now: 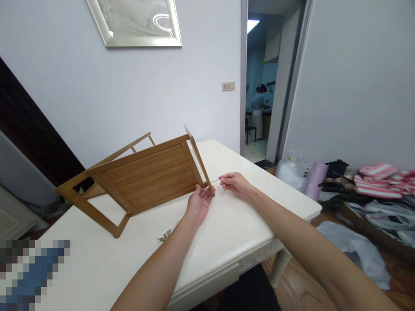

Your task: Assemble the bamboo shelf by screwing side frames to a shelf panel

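A brown wooden rack [155,177] with a slatted panel and side frames rests tilted on the white table. Around its near right corner, at the end piece, my left hand [201,203] is closed, with the thumb on the lower rail. My right hand [236,183] pinches a thin metal hex key [213,180], whose far end reaches the rack's end piece; the exact contact is too small to see. Several screws [165,235] lie in a small clear bag on the table, left of my left forearm.
The white table [259,203] has its right corner near my right forearm. Right of it, on the wooden floor, are a pink roll [315,179], striped cloth [376,181], and plastic bags [356,250]. Through a doorway a person [258,106] stands at a counter.
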`<state>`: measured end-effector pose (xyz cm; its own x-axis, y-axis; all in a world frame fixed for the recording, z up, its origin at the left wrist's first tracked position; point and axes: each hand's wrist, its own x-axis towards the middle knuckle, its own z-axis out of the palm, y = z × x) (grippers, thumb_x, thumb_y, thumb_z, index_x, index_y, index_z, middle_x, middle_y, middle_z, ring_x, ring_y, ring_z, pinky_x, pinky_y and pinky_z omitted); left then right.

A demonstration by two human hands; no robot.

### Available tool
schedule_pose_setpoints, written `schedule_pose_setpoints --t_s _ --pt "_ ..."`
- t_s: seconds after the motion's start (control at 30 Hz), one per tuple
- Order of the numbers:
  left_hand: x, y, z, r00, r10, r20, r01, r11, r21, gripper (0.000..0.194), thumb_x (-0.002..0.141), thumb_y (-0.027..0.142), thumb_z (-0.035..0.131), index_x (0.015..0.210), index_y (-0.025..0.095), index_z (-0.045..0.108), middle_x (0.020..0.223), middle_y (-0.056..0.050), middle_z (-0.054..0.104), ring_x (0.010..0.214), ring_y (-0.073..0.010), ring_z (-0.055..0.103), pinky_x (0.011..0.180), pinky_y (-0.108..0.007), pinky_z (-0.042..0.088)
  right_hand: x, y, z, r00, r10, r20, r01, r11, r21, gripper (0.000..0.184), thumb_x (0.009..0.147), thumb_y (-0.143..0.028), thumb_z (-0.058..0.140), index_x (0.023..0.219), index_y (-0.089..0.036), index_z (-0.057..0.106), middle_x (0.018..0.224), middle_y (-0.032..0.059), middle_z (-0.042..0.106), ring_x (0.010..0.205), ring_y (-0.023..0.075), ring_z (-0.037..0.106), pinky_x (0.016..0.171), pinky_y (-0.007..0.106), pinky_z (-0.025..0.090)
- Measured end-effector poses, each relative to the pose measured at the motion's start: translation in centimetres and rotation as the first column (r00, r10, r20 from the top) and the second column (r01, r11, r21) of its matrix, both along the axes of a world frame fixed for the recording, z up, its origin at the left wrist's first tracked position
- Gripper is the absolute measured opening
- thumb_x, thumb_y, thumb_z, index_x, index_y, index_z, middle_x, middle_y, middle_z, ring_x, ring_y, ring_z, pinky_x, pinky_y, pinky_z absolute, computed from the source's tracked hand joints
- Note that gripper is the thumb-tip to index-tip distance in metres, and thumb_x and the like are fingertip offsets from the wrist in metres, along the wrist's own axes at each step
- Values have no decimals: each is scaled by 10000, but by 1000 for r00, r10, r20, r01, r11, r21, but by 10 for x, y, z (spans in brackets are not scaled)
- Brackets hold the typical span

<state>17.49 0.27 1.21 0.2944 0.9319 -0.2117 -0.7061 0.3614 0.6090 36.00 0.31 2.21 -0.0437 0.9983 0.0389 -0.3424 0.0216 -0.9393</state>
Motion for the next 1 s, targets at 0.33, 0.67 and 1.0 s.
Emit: schedule_pose_setpoints --t_s 0.33,0.67,1.0 --pt "-1 -1 3 1000 29 9 -29 999 -13 309 981 289 451 765 104 570 793 -164 708 710 -193 716 639 -279 589 10 3 -3 992 113 57 -113 994 3 339 644 -124 841 962 -95 725 795 91 739 623 120 652 626 260 570" --pt "-2 2 1 998 52 31 -51 999 -13 316 980 295 454 772 96 584 784 -159 706 700 -187 710 632 -273 586 9 7 -12 959 7 283 -40 993 112 444 647 -327 847 1045 -159 743 726 24 704 539 74 532 528 218 445" --pt "0 1 0 999 47 20 -47 999 -1 322 984 279 442 751 99 573 783 -166 702 722 -198 715 645 -285 586 5 3 -7 886 -147 440 64 978 199 387 725 -463 746 960 -156 761 705 22 684 530 75 503 517 216 405"
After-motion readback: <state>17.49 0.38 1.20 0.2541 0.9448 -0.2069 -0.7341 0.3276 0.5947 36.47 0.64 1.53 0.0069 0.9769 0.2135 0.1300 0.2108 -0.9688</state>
